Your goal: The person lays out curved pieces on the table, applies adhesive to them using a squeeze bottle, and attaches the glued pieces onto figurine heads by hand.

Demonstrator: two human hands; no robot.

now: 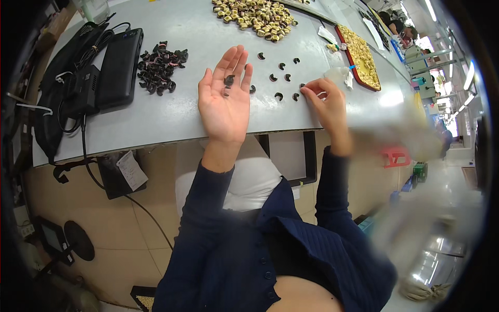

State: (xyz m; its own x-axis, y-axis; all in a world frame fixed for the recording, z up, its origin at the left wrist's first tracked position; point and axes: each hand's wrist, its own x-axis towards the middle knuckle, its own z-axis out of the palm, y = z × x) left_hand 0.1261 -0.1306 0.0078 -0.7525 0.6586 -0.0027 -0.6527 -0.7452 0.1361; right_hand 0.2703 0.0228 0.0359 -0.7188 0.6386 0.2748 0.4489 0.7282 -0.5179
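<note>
My left hand (224,106) is turned palm up over the table, fingers stretched out. A small black curved piece (229,80) rests at the base of its fingers, with a smaller pinkish bit just below. With thumb and forefinger, my right hand (326,101) pinches a small dark C-shaped piece (302,86) at the tabletop. Between the hands several similar black C-shaped pieces (279,96) lie scattered. A heap of dark curved pieces (160,67) sits left of my left hand.
At the far side is a pile of yellow-and-black pieces (254,18). A red-rimmed tray (378,86) of pale yellow pieces stands right, near a crumpled clear plastic bag (338,76). A black power bank-like box (119,67) and cables occupy the left. The grey table's (171,122) front edge is close to me.
</note>
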